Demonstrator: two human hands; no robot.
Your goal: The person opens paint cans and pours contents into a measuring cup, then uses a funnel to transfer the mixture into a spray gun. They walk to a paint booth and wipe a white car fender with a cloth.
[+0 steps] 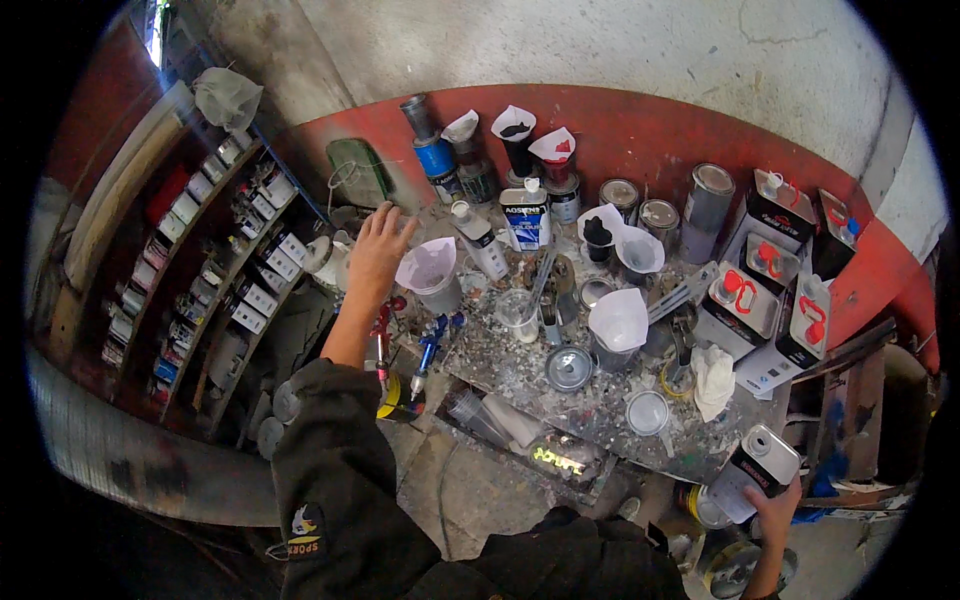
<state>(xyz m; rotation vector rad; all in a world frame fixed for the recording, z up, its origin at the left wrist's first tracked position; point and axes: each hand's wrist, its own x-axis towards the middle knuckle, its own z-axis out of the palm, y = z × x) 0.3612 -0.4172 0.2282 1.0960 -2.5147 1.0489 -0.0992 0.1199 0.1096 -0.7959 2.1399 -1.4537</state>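
My left hand (378, 245) is stretched out over the left side of the bench, fingers apart and holding nothing. Right beside it stands a cup lined with a white paper cone (428, 272). A grey-white bottle (480, 240) and a white-and-blue bottle (526, 215) stand a little farther right. At the lower right my right hand (773, 512) grips a rectangular metal can (757, 470) by its side, off the bench's front corner. The can is tilted, with its round spout on top. Below my left forearm are a blue spray gun (430, 350) and a red one (382, 340).
Paint-spattered bench (500, 350) holds paper-lined cups, a round tin (570, 368) and a white rag (713, 382). Rectangular cans with red caps (740, 310) crowd its right end. Shelves (215, 285) of small cans line the left. A tray (525, 440) hangs at the front edge.
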